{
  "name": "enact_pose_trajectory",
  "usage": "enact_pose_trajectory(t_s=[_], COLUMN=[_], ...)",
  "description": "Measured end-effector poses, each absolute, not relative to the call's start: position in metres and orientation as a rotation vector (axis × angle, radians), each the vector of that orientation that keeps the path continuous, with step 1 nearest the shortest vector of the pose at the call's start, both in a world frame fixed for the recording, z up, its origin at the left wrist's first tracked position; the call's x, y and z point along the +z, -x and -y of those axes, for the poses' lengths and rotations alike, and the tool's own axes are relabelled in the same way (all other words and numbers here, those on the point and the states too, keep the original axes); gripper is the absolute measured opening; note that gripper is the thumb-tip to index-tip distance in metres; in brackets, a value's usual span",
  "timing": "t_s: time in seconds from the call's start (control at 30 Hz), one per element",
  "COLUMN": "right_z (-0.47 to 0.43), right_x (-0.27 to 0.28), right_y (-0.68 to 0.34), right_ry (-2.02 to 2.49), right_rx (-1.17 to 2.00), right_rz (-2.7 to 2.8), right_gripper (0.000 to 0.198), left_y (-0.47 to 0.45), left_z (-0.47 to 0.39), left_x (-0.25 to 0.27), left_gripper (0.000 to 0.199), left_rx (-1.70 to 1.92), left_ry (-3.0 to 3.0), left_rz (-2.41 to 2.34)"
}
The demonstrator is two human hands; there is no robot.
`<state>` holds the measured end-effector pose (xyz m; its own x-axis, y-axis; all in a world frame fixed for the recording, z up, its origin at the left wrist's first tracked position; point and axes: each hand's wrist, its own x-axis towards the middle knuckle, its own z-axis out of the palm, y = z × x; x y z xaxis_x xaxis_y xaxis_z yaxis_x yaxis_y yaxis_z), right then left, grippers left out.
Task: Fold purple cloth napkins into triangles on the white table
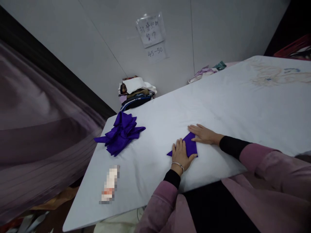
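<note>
A purple cloth napkin (191,146) lies folded into a pointed shape on the white-covered table (155,168). My left hand (181,155) rests flat across its left part, fingers stretched out, with a thin bracelet at the wrist. One narrow tip of the cloth pokes out to the left of that hand. At the upper right corner of the napkin, my right hand (202,133) presses down with its palm low and fingers extended. Parts of the napkin are hidden beneath both hands. Neither hand grips the fabric.
A heap of crumpled purple cloths (122,134) sits at the table's left end. Nearer the front lies a pixelated item (110,184). Behind the table edge are stacked folded clothes (136,92) and more fabric (204,72). Paper signs (152,35) hang on the grey wall.
</note>
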<state>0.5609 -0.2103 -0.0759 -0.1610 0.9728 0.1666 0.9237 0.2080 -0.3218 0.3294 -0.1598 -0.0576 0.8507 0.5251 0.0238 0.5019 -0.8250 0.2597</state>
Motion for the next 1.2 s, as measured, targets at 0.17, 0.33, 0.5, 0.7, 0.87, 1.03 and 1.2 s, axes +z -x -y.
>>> enact_pose_trajectory(t_s=[0.17,0.33,0.5,0.7,0.87,1.03,1.2], right_z=[0.207,0.196,0.191,0.182,0.176,0.172,0.165], right_x=[-0.074,-0.055,-0.034,-0.039,-0.047,-0.058,-0.065], right_y=[-0.574,-0.573,-0.506,-0.448,-0.462,-0.47,-0.488], right_ry=[1.848,1.94,1.854,1.721,1.786,1.883,2.046], right_rx=[0.288,0.456,0.237,0.54,0.533,0.406,0.197], right_rz=[2.156,1.971,1.978,2.069,1.974,1.921,1.892], right_gripper=[0.073,0.07,0.082,0.083,0.083,0.081,0.08], left_y=[-0.33,-0.331,-0.333,-0.335,-0.331,-0.33,-0.33], left_z=[0.16,0.16,0.16,0.16,0.161,0.162,0.161], left_x=[-0.057,-0.057,-0.054,-0.049,-0.051,-0.055,-0.057], left_gripper=[0.086,0.083,0.081,0.063,0.075,0.081,0.089], left_rx=[0.127,0.138,0.133,0.155,0.128,0.089,0.076], left_ry=[-2.792,-2.789,-2.795,-2.888,-2.851,-2.845,-2.836], left_rz=[-0.791,-0.795,-0.792,-0.723,-0.802,-0.81,-0.816])
